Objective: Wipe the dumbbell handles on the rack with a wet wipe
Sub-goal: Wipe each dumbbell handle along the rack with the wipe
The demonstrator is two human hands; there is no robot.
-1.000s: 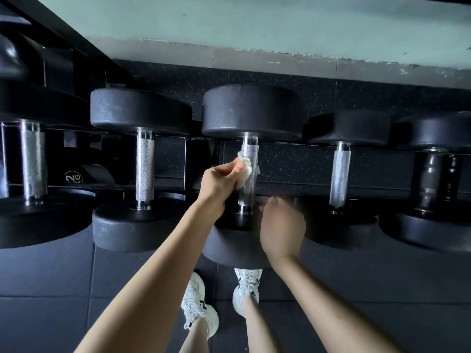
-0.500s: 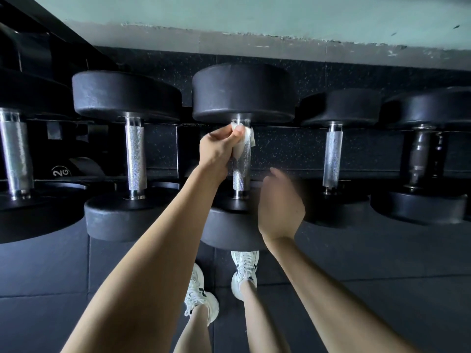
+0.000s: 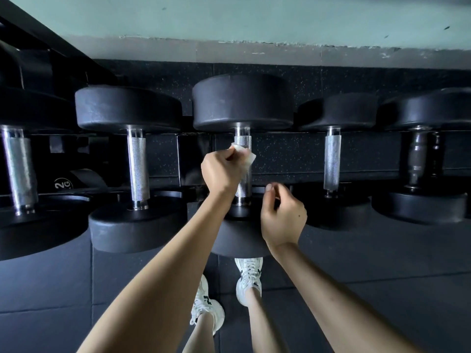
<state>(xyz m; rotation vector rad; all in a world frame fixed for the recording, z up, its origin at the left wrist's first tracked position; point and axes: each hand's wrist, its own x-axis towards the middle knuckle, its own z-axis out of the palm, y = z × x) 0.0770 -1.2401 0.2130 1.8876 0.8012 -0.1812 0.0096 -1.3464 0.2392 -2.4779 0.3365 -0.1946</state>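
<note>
Head view, change: the left hand [image 3: 221, 171] has drawn the wet wipe [image 3: 243, 154] down from the top of the middle handle [image 3: 244, 184].
Meaning: this handle is probably mid-wipe.
Fingers: the left pinch the wipe against the handle's upper part. The right hand [image 3: 283, 217] hangs loosely curled and holds nothing, beside the lower end.

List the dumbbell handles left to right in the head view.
Far-left handle → second handle → middle handle, with the wipe on it → fourth handle → dark handle.
</note>
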